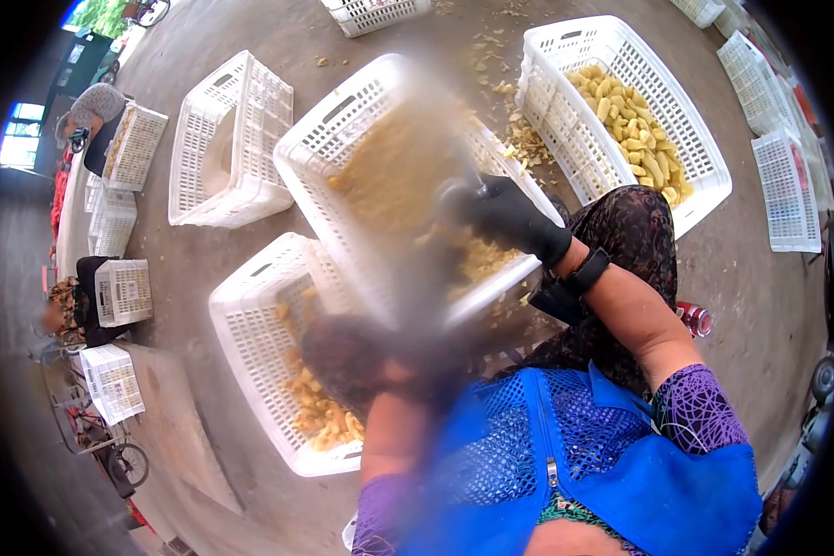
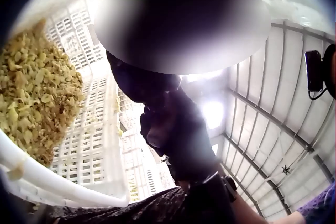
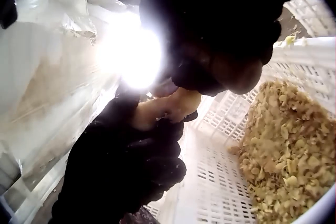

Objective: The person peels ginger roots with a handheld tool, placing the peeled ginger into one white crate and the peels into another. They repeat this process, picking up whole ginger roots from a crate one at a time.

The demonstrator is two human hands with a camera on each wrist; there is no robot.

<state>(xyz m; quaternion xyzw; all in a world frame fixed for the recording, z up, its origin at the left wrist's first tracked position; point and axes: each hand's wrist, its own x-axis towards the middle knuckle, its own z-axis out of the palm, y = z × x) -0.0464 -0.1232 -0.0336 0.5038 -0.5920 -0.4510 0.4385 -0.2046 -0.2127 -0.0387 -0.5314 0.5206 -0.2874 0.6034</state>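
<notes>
My right hand point(image 1: 514, 218), in a black glove with a dark watch at the wrist, is over the middle white crate point(image 1: 296, 176). Its fingers curl round a small shiny metal tool point(image 1: 479, 188), mostly hidden by glare and blur. The left hand point(image 1: 361, 357), also dark-gloved, is blurred in the head view, near the crate's front side. In the right wrist view, my left hand point(image 3: 126, 155) grips a pale yellow peeled piece point(image 3: 168, 109), with the right hand point(image 3: 220, 40) close above it. Thin yellow peelings point(image 3: 289, 150) heap inside the middle crate.
A white crate point(image 1: 704, 153) at the right holds yellow peeled pieces point(image 1: 635, 125). Another crate point(image 1: 246, 394), at lower left, contains yellowish pieces point(image 1: 320, 412). Peelings lie scattered on the floor. A red can point(image 1: 695, 319) lies beside my leg. Two people sit beside crates at far left.
</notes>
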